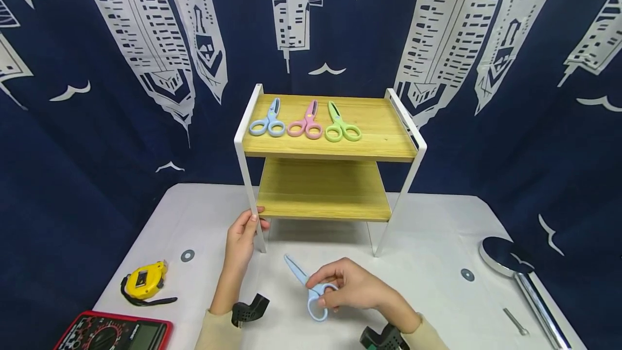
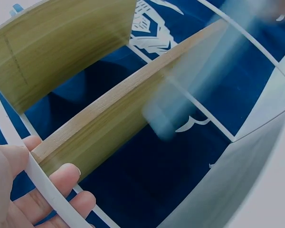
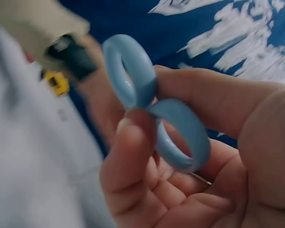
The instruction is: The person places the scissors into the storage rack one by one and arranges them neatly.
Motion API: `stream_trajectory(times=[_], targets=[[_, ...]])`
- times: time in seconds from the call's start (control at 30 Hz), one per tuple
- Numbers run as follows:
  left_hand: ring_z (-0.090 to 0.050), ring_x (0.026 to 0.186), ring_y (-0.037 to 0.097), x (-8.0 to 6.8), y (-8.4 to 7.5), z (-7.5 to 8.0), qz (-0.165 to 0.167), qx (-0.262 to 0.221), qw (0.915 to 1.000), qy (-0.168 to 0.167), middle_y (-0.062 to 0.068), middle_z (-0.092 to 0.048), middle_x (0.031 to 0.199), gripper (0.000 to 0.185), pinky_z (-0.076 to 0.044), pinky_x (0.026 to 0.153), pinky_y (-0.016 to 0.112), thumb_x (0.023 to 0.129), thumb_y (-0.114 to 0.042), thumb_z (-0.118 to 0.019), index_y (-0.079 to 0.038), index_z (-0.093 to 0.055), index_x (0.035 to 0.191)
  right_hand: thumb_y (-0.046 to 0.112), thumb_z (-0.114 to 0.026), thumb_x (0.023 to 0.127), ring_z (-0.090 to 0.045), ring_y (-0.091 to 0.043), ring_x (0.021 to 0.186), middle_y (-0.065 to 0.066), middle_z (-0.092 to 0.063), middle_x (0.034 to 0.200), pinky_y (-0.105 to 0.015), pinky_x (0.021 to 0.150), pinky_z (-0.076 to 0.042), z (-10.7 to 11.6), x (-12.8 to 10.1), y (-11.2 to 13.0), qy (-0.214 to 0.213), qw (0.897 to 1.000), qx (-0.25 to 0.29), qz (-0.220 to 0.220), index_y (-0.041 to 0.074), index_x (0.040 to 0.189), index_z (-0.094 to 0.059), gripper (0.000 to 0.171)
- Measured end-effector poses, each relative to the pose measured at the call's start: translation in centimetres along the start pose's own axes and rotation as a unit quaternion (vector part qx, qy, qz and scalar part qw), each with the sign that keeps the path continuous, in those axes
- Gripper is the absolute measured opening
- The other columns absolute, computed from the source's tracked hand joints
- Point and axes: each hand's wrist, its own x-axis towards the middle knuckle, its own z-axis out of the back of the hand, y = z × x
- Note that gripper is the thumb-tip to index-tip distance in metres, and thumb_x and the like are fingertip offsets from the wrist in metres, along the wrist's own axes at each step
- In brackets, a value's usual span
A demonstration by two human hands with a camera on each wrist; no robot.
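My right hand (image 1: 357, 288) pinches a pair of light blue scissors (image 1: 297, 271) by the handle loops, with the blades pointing up and to the left. In the right wrist view, thumb and fingers meet at the base of the two loops (image 3: 145, 83). My left hand (image 1: 239, 244) grips the left front leg (image 2: 40, 183) of a two-tier rack, close to the front corner of its wooden lower shelf (image 1: 323, 190). On the upper shelf (image 1: 384, 128), blue scissors (image 1: 268, 121), pink scissors (image 1: 307, 123) and green scissors (image 1: 340, 126) lie in a row.
At the left are a yellow tape measure (image 1: 146, 281) and a red-edged multimeter (image 1: 114, 334). To the right lie a chrome-handled, round-headed tool (image 1: 534, 296), a bolt (image 1: 515, 321) and a grey washer (image 1: 467, 275). Another washer (image 1: 187, 255) lies left of the rack. A navy patterned curtain (image 1: 311, 26) hangs behind.
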Motion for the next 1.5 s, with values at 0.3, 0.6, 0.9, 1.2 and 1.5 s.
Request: stream_trajectory(times=[0.3, 0.6, 0.9, 1.2, 1.5], targets=[[-0.067, 0.084, 0.004, 0.2, 0.1, 0.1, -0.004, 0.001, 1.0000, 0.000, -0.012, -0.070, 0.079, 0.031, -0.047, 0.088, 0.025, 0.109, -0.011, -0.044, 0.005, -0.063, 0.127, -0.008, -0.067, 0.087, -0.051, -0.002, 0.074, 0.007, -0.058, 0.085, -0.021, 0.060, -0.045, 4.1, -2.4, 8.9, -0.006, 0.993, -0.075, 0.093, -0.018, 0.116, -0.061, 0.032], [-0.067, 0.084, 0.004, 0.1, 0.1, 0.1, 0.001, -0.003, 1.0000, -0.005, -0.011, -0.069, 0.079, 0.031, -0.048, 0.088, 0.025, 0.109, -0.012, -0.044, 0.005, -0.062, 0.127, -0.006, -0.068, 0.091, -0.060, -0.007, 0.073, 0.007, -0.067, 0.089, -0.024, 0.062, -0.054, 7.8, -3.1, 16.2, -0.039, 0.981, -0.128, 0.141, 0.003, 0.120, -0.070, 0.030], [-0.066, 0.083, 0.004, 0.0, 0.2, 0.0, 0.006, -0.016, 0.9998, 0.004, -0.014, -0.068, 0.078, 0.032, -0.047, 0.089, 0.024, 0.109, -0.012, -0.044, 0.006, -0.060, 0.129, 0.002, -0.073, 0.091, -0.065, -0.012, 0.067, 0.005, -0.074, 0.088, -0.024, 0.064, -0.056, 10.9, -3.3, 21.7, -0.234, 0.932, -0.268, 0.061, -0.004, 0.129, -0.065, 0.039], [-0.066, 0.083, 0.003, 0.1, 0.1, -0.1, 0.004, -0.014, 0.9999, 0.004, -0.015, -0.068, 0.078, 0.032, -0.047, 0.089, 0.023, 0.109, -0.012, -0.044, 0.006, -0.060, 0.130, 0.011, -0.063, 0.093, -0.057, -0.027, 0.089, -0.018, -0.068, 0.113, -0.030, 0.067, -0.040, 12.4, -0.5, 24.3, -0.373, 0.803, -0.463, -0.041, 0.007, 0.130, -0.069, 0.038], [-0.066, 0.084, 0.003, 0.2, 0.1, 0.0, 0.006, -0.013, 0.9999, 0.005, -0.016, -0.068, 0.078, 0.032, -0.046, 0.088, 0.025, 0.109, -0.012, -0.044, 0.006, -0.061, 0.129, 0.011, -0.058, 0.092, -0.059, -0.030, 0.103, -0.022, -0.070, 0.122, -0.039, 0.079, -0.041, 13.1, 2.4, 23.6, -0.364, 0.797, -0.476, -0.081, 0.006, 0.133, -0.067, 0.043]])
